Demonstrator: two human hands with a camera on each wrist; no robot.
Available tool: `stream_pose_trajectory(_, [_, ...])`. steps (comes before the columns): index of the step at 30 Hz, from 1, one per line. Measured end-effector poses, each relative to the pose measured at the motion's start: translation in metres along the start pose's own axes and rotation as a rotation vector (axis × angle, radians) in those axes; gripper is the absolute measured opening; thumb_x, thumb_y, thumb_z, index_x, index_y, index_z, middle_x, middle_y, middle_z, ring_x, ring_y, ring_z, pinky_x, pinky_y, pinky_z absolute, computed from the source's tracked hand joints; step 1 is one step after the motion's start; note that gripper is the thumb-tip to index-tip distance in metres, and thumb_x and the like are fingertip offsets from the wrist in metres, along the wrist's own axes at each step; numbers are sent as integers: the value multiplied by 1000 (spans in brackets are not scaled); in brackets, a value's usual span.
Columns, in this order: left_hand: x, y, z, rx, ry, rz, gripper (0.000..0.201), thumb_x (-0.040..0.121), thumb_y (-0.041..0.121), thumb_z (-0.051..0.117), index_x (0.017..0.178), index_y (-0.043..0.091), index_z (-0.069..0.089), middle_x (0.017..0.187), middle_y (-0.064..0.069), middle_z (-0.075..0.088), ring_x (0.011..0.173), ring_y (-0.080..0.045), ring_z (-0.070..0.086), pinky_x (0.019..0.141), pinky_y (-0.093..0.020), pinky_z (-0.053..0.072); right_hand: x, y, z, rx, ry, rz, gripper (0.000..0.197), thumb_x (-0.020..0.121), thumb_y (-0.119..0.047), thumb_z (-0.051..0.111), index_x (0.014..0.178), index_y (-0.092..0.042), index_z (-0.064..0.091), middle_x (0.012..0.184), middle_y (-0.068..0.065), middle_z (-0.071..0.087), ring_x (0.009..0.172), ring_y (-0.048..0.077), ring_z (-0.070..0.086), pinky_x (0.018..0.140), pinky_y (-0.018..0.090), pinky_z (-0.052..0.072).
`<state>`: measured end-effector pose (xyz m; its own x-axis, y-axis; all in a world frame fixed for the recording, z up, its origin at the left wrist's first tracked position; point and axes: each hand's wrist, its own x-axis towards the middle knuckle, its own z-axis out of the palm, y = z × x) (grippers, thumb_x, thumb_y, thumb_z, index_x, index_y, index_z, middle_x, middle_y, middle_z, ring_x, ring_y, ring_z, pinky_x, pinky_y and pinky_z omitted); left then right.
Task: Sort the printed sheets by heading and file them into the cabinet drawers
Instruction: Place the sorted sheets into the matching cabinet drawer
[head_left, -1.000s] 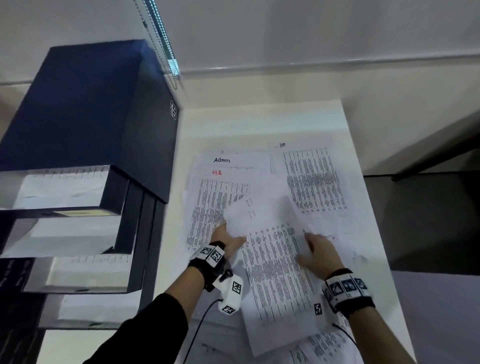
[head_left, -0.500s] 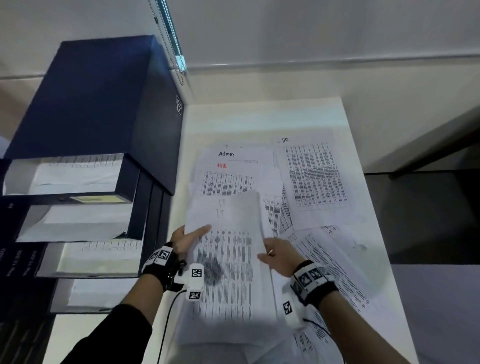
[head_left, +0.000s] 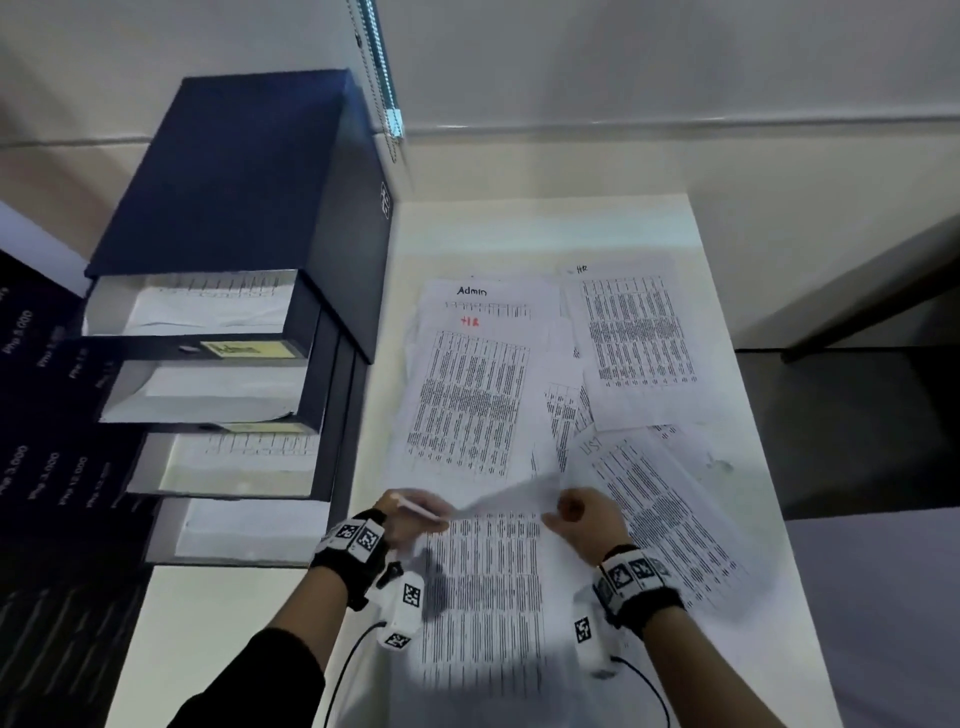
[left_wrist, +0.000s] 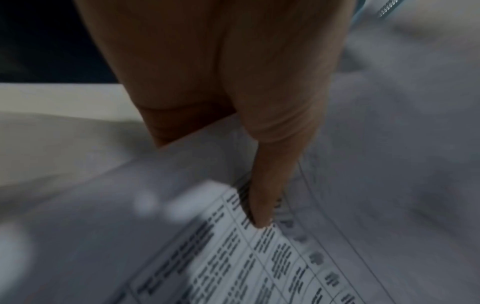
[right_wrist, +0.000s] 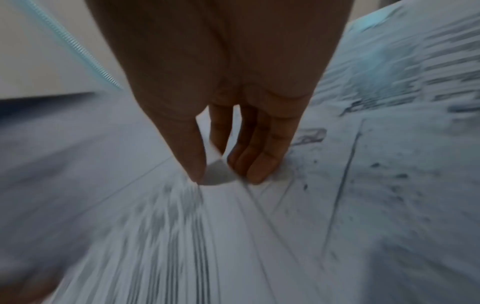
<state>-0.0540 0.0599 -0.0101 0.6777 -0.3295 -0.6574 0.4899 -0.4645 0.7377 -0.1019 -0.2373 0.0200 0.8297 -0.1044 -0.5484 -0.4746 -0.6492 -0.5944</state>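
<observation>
"Admin" is handwritten in black at the head of a sheet (head_left: 488, 299) at the far left of the pile on the worktop. "HR" is written in red on the sheet (head_left: 470, 395) lying just below it. "HR" in black is read on the far right sheet (head_left: 636, 332). A pencilled heading, perhaps "LIST", is seen on the tilted sheet (head_left: 660, 514) near right; not surely readable. "Admin" is written on the yellow label (head_left: 245, 348) of the top drawer front. Pale "Php" amounts such as "3,000" are printed on the dark panel (head_left: 36, 467) at left. Table print on all sheets is too blurred to read.
</observation>
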Motion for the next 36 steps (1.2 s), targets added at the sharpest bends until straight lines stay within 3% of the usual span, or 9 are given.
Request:
stream_pose_trajectory(4, [-40,-28,-6,-276,-173,216,38,69,47,82,96,20,78,108,-20,68,100,-31,65,90,-35,53,9,-9,1,80,109,-37,50,81,-32,75,125,-17,57,102,3,59,88,14,59,83,24,51])
stream_pose_trajectory(10, [-66,-58,-15,-130,364,-153,104,16,71,86,101,13,69,101,-7,73,98,-25,69,91,-44,54,30,-30,9,-97,179,83,81,73,-40,79,141,-16,41,137,16,36,126,35,42,105,44,39])
stream_pose_trajectory(14, [-75,-46,-5,-109,347,-199,65,61,60,83,110,21,66,114,-5,71,104,-23,65,101,-40,48,20,-25,14,-149,167,-6,64,74,-38,79,130,-19,53,131,10,43,120,30,48,104,41,43])
stream_pose_trajectory(17, [-77,-23,4,-180,284,-131,80,62,73,72,124,23,63,123,-1,68,115,-22,62,107,-43,43,-2,-30,23,20,141,-150,49,82,-45,70,123,-19,61,121,4,50,104,19,56,96,36,50])
stream_pose_trajectory(23, [-93,77,-7,-65,204,122,39,86,52,66,109,21,70,98,9,74,97,-12,69,89,-31,53,-41,-58,18,416,-45,-146,126,49,-70,82,150,-25,21,135,3,49,114,20,57,89,35,54])
stream_pose_trajectory(27, [-123,137,-46,-102,193,320,46,82,50,69,113,17,70,105,-1,75,98,-16,70,91,-35,54,-50,-103,-4,482,-69,-264,73,68,-29,87,128,-14,48,113,-12,65,107,8,62,86,15,50])
stream_pose_trajectory(29, [-143,159,-68,-129,217,418,44,85,48,67,116,18,67,111,-2,73,105,-17,68,94,-33,53,-64,-138,-13,464,-94,-291,32,75,-31,79,86,-13,56,67,-19,61,70,-3,60,62,5,42])
stream_pose_trajectory(31, [-158,168,-90,-174,263,464,37,87,45,65,116,21,66,111,-2,72,106,-17,67,93,-33,53,-82,-172,-14,410,-107,-355,47,77,-38,77,63,-18,36,42,-15,40,41,-2,40,48,14,32])
stream_pose_trajectory(36, [-180,131,-152,-179,316,442,28,90,35,66,117,28,61,111,6,71,101,-7,68,93,-31,53,-104,-213,29,338,-294,-390,22,89,-21,69,75,-31,56,58,-29,62,59,-14,59,63,10,48])
